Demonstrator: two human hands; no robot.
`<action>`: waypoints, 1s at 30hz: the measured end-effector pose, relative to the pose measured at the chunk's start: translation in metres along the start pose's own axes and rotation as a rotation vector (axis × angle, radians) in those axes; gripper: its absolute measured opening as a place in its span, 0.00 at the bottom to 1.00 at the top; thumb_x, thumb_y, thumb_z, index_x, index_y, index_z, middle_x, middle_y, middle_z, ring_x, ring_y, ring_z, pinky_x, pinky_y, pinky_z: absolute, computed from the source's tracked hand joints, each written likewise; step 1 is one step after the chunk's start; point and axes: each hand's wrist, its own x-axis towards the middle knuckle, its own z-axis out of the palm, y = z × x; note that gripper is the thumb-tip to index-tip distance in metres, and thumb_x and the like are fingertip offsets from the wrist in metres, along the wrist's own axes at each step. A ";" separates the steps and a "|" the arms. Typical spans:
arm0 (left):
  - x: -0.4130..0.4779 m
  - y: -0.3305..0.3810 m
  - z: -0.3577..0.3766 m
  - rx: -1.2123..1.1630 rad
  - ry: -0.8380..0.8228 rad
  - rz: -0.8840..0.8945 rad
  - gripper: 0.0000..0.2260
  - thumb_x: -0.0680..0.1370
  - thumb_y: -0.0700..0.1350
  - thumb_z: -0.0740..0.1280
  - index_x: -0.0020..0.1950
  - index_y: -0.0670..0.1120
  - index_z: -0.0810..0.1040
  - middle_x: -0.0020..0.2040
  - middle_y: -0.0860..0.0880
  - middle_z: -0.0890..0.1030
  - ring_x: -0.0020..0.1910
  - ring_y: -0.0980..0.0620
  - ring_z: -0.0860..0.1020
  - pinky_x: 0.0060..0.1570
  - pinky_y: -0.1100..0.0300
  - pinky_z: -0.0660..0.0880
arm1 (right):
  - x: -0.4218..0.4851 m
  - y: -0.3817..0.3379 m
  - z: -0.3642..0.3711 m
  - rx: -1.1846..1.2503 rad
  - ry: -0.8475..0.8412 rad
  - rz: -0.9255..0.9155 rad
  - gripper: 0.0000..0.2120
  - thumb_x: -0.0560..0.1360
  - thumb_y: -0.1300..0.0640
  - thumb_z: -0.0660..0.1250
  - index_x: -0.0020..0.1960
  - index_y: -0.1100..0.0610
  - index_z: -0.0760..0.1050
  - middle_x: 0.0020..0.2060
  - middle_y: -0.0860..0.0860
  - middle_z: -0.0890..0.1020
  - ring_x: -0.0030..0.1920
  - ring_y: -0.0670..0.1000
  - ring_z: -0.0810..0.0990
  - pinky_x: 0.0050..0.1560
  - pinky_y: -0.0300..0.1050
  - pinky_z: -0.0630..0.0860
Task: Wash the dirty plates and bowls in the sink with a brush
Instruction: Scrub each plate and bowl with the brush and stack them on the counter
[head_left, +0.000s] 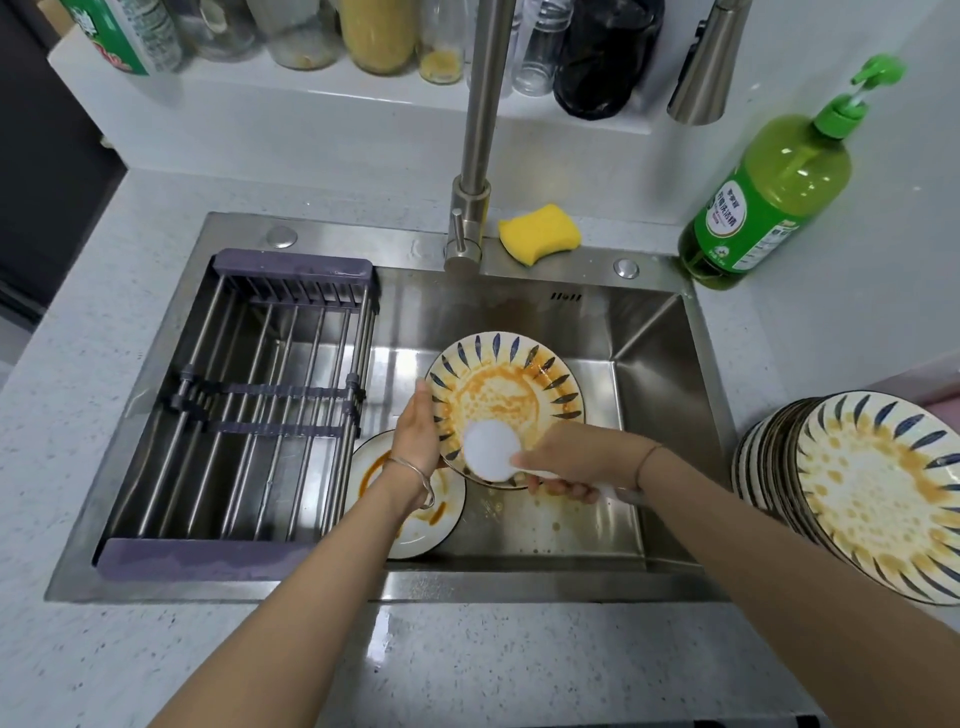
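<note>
1. Both forearms reach in over the speckled counter (467, 665) into the steel sink (665, 364)
2. On the sink floor at 7 o'clock lies a white plate (415, 525) streaked with orange sauce, partly under the left wrist
3. The left hand (415, 441) grips the 9 o'clock rim of a blue-petalled plate (511, 384), fingers curled behind it, holding it tilted up above the sink floor
4. The right hand (571, 460) is wrapped round the white handle of a dish brush (491, 449); its round head presses on the plate's lower face, at 6 o'clock
5. A stack of dirty plates (878, 493) leans on the counter at 3 o'clock of the sink
6. A bar drying rack (260, 395) fills the sink's 9 o'clock half
7. Behind, the faucet (483, 130) stands at 12 o'clock, a yellow sponge (540, 234) just beside its base
8. A green dish-soap bottle (774, 192) stands at 1 o'clock; jars (379, 31) line the ledge farthest back
</note>
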 end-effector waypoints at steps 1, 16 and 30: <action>-0.001 -0.003 0.003 -0.020 -0.003 -0.034 0.21 0.82 0.61 0.47 0.56 0.54 0.76 0.50 0.48 0.81 0.51 0.47 0.80 0.46 0.52 0.80 | 0.004 -0.008 0.005 0.059 0.009 -0.038 0.18 0.81 0.50 0.58 0.40 0.61 0.76 0.24 0.49 0.69 0.19 0.44 0.63 0.22 0.35 0.62; 0.005 -0.009 -0.013 -0.022 0.008 -0.079 0.25 0.82 0.62 0.45 0.65 0.53 0.75 0.55 0.48 0.82 0.53 0.49 0.80 0.41 0.57 0.78 | 0.003 -0.007 -0.011 -0.083 0.051 0.090 0.17 0.81 0.52 0.58 0.38 0.60 0.73 0.25 0.50 0.70 0.21 0.46 0.63 0.22 0.37 0.62; -0.004 -0.011 -0.002 0.029 -0.034 -0.068 0.21 0.82 0.61 0.47 0.60 0.53 0.75 0.59 0.46 0.79 0.59 0.46 0.77 0.58 0.48 0.76 | 0.016 -0.013 0.000 0.025 0.056 0.036 0.17 0.81 0.52 0.58 0.40 0.61 0.74 0.19 0.46 0.71 0.19 0.45 0.63 0.21 0.35 0.62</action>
